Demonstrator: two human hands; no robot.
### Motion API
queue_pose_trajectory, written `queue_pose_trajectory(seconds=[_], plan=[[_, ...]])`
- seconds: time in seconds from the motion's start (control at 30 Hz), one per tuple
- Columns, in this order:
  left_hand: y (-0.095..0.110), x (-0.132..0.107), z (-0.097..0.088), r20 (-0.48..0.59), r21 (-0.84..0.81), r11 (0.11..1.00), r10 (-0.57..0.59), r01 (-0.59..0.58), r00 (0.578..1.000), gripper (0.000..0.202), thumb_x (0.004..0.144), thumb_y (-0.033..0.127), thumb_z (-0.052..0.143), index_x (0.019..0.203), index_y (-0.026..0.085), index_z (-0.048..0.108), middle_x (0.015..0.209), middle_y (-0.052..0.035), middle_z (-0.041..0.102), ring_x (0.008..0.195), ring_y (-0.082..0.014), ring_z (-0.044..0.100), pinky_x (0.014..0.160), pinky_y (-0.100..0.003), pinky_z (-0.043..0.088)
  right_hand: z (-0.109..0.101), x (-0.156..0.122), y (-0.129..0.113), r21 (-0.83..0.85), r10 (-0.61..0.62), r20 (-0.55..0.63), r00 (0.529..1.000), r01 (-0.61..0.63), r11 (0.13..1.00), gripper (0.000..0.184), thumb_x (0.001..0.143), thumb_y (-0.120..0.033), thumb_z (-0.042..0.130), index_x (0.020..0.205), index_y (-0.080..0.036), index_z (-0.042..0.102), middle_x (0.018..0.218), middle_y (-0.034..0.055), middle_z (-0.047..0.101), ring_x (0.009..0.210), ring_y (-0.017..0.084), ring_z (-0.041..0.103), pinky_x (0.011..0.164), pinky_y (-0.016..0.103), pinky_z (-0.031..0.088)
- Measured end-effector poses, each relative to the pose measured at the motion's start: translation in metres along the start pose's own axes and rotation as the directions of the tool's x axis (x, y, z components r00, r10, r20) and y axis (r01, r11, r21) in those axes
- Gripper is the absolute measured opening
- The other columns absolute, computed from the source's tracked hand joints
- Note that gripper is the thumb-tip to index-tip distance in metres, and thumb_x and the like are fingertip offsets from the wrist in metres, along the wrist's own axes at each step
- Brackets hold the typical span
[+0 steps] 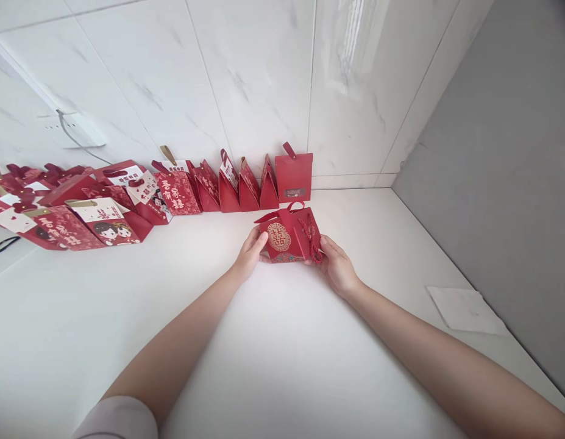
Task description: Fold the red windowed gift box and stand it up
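Between my two hands is a red gift box (291, 241) with a round gold emblem, a ribbon on top and a twisted red cord at its right side. My left hand (251, 253) grips the box's left edge, thumb on the front. At the right edge, my right hand (337, 263) closes on the box beside the cord, its lower fingers partly hidden. Just behind stands a plain red box (294, 174) with a ribbon loop, at the right end of a row of red gift boxes (229, 189) along the wall.
Many more red and white gift boxes (111, 222) crowd the left of the white table (264, 353). A white tissue (465, 310) lies at the right, near a grey panel (506, 152). A cable (81, 143) runs from the wall socket (78, 129) behind the boxes.
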State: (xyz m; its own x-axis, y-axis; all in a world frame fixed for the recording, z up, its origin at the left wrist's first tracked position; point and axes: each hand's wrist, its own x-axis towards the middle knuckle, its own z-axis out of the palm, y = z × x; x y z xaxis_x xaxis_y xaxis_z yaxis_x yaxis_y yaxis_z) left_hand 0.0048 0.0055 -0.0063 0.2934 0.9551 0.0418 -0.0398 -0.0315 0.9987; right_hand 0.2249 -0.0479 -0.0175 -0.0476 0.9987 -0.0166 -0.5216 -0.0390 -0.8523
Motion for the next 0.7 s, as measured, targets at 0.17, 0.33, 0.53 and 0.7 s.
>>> queue_pose_trajectory(seconds=[0.17,0.33,0.53,0.7], plan=[[0.005,0.001,-0.011,0.303,-0.028,0.99,-0.126,0.141,0.945,0.069,0.075,0.055,0.073,0.134,0.025,0.053,0.126,-0.0136,0.065,0.095,-0.0264,0.07,0.075,-0.038,0.058,-0.003,0.005,-0.004,0.11,0.081,-0.087,0.993,-0.072,0.991,0.029,0.079,-0.048,0.072,0.094,-0.023,0.069,0.092,0.0011,0.068,0.078,0.015,0.061,0.066,0.027,0.054],[0.004,-0.001,-0.009,0.328,-0.053,0.993,-0.086,0.109,0.941,0.07,0.072,0.056,0.076,0.13,0.022,0.057,0.125,-0.016,0.066,0.11,-0.0325,0.066,0.08,-0.039,0.057,-0.004,0.004,0.0,-0.025,0.025,-0.038,0.999,-0.026,0.999,0.034,0.084,-0.056,0.064,0.093,-0.024,0.068,0.087,0.0022,0.07,0.074,0.019,0.062,0.069,0.034,0.053],[-0.001,0.0,-0.004,0.199,-0.107,0.99,-0.072,0.095,0.977,0.07,0.078,0.073,0.057,0.129,0.023,0.058,0.12,-0.0135,0.069,0.088,-0.0245,0.069,0.059,-0.028,0.05,0.004,-0.01,-0.003,-0.282,-0.055,0.177,0.983,0.104,0.954,0.063,0.094,-0.071,0.03,0.136,-0.03,0.052,0.14,0.0048,0.057,0.114,0.026,0.06,0.078,0.037,0.055],[-0.001,-0.001,-0.001,0.137,-0.092,0.994,-0.04,0.053,0.99,0.066,0.079,0.067,0.062,0.131,0.026,0.052,0.133,-0.0119,0.061,0.098,-0.0242,0.067,0.06,-0.026,0.049,0.007,-0.014,-0.008,-0.357,-0.072,0.25,0.966,0.161,0.92,0.069,0.091,-0.059,0.054,0.151,-0.034,0.031,0.156,0.0029,0.039,0.133,0.028,0.046,0.091,0.039,0.054]])
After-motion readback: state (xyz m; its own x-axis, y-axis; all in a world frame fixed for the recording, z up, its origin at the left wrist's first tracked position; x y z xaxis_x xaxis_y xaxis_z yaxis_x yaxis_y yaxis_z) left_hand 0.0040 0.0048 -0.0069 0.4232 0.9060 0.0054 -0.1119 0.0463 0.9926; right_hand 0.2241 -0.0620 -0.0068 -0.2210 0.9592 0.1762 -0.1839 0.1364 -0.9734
